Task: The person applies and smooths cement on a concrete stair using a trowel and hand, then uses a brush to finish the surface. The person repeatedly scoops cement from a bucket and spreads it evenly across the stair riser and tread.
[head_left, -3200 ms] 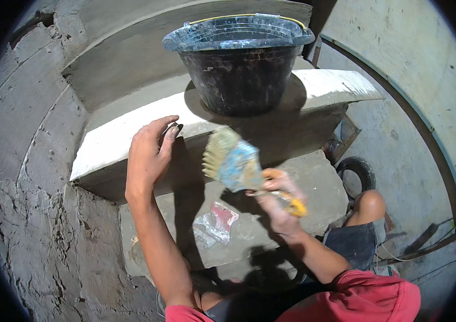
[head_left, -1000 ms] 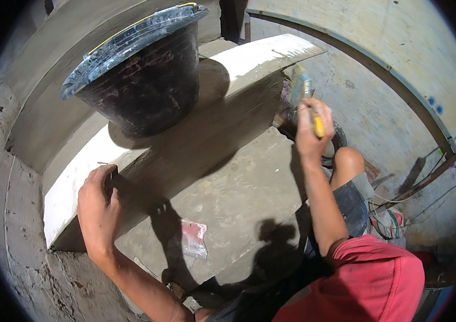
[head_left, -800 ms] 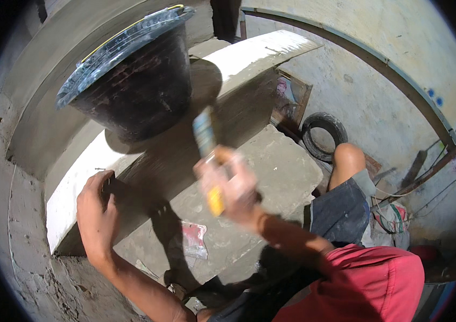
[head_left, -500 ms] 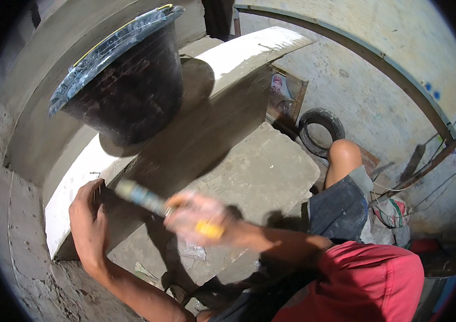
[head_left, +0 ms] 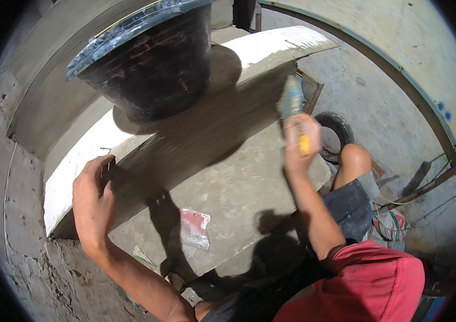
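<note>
My right hand [head_left: 304, 137] grips a paintbrush with a yellow handle, blurred by motion. The paintbrush [head_left: 292, 96] points away from me, its pale head near the far right end of a ledge's shaded face. At the left end of the curved ledge [head_left: 72, 180], white on top, my left hand [head_left: 92, 196] rests with bent fingers against the edge. A gap shows between its thumb and forefinger, and I see nothing held there. Just beyond those fingers a small nail [head_left: 105, 149] lies on the white surface. A large dark bucket [head_left: 153, 70] with a splattered blue-grey rim stands on the ledge.
A crumpled clear and red plastic packet [head_left: 194, 228] lies on the grey concrete slab [head_left: 244, 172] below the ledge. Beyond my knee are a black tyre [head_left: 341, 131], a framed picture [head_left: 314, 94] against the wall and a striped sack [head_left: 392, 224].
My right hand has swung up and to the right with the paintbrush, away from my left hand. The plastic packet is now uncovered. My left hand stays at the ledge; the view has shifted slightly.
</note>
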`<state>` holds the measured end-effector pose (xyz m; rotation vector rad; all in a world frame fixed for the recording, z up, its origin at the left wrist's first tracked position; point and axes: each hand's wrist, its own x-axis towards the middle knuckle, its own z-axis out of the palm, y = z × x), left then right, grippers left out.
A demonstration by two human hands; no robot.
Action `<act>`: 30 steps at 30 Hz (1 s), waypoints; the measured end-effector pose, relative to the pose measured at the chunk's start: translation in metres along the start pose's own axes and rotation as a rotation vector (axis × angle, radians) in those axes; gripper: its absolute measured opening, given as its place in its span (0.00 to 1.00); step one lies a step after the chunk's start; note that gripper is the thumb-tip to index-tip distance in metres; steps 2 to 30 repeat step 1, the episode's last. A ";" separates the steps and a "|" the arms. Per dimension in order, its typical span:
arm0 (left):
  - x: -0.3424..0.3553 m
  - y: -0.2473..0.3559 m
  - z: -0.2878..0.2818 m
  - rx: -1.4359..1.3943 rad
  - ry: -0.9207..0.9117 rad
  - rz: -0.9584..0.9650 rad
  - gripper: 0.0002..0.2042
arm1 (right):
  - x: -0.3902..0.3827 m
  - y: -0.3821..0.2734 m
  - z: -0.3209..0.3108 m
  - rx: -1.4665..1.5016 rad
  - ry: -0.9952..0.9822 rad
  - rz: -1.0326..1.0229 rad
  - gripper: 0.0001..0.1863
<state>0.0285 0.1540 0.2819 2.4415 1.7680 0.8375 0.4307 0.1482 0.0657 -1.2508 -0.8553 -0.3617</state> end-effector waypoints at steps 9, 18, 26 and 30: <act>0.001 0.000 0.001 -0.006 0.009 0.002 0.23 | -0.022 -0.014 0.008 -0.074 -0.144 -0.152 0.09; 0.001 0.000 0.001 -0.006 0.009 0.002 0.23 | -0.022 -0.014 0.008 -0.074 -0.144 -0.152 0.09; 0.001 0.000 0.001 -0.006 0.009 0.002 0.23 | -0.022 -0.014 0.008 -0.074 -0.144 -0.152 0.09; 0.001 0.000 0.001 -0.006 0.009 0.002 0.23 | -0.022 -0.014 0.008 -0.074 -0.144 -0.152 0.09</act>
